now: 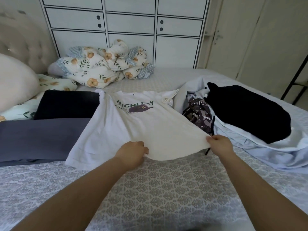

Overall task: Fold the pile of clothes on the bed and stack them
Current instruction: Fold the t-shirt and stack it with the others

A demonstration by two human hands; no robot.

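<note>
Far left of the white T-shirt: a pale pillow against the tufted headboard, with a floral-print pillow tucked just below it. Left of the shirt, nearer the camera: a folded grey-blue garment lying flat on the patterned bedspread, its right edge under the shirt's left side. Just behind that, a folded dark navy garment, touching the shirt's left shoulder area. Beyond the shirt, against the white panelled wardrobe: a crumpled floral duvet.

Centre: the white T-shirt spread front-up on the bedspread, neckline away from the camera, green lettering and a dark cap graphic across the chest, hem nearest the camera and raised a little off the bed. Left hand at the hem, left of its middle, fingers curled and clamped on the fabric edge. Right hand at the hem's right corner, thumb and fingers pinching the cloth. Hem stretched between the two grips.

Right of the shirt: the unfolded pile, a camouflage-print garment just beside the shirt's right edge, a rumpled light-blue garment spreading beneath and past it, and a black garment heaped on top. Far right of the shirt, behind the bed: cream doors.
</note>
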